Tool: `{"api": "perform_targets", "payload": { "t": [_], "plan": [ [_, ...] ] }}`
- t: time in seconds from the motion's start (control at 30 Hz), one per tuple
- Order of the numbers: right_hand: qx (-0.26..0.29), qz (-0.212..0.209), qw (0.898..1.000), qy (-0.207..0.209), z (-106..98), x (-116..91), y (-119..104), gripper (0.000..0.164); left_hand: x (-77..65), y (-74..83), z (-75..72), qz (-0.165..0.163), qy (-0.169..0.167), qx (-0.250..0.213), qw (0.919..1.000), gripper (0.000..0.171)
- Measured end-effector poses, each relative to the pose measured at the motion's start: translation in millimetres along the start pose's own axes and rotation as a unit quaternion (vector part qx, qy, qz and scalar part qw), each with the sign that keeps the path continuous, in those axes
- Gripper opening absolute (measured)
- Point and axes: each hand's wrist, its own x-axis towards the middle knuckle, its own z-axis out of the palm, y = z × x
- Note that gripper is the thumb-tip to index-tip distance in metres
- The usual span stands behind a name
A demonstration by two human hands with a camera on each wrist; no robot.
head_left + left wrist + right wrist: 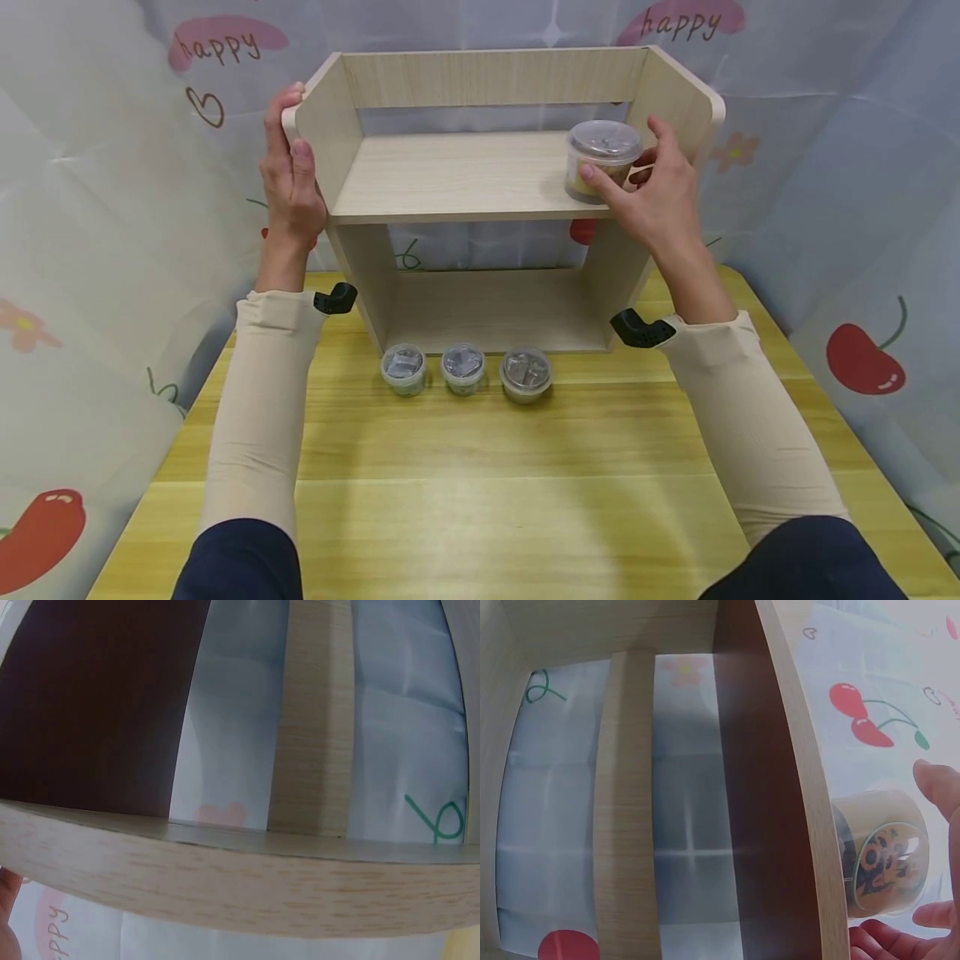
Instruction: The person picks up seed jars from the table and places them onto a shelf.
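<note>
Three small lidded tubs (462, 369) stand before the wooden shelf (457, 175). The left hand (291, 179) rests, fingers together, against its left side; the right hand's (660, 192) fingers spread apart around a jar (592, 158) at upper right.

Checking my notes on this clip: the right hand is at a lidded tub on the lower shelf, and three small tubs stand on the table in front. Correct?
Wrong shelf: the head view shows the right hand at the lidded tub on the upper shelf, with three small tubs on the table in front.
</note>
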Motion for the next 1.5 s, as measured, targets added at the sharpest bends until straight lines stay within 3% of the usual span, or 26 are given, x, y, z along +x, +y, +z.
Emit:
{"api": "perform_targets", "payload": {
  "t": [0.5,1.0,1.5],
  "plan": [
    [0.028,-0.025,0.999,0.029,-8.8,-21.6,3.9,0.091,1.4,0.4,2.1,0.003,0.000,-0.003,1.0000,0.056],
    [0.057,-0.066,0.993,0.084,-11.7,-41.8,15.0,0.075,4.0,1.3,2.7,-0.001,0.007,-0.009,0.9999,0.054],
    [0.047,-0.061,0.995,0.068,-9.9,-57.2,29.4,0.073,2.0,1.4,1.0,-0.002,0.004,-0.006,1.0000,0.054]
  ]
}}
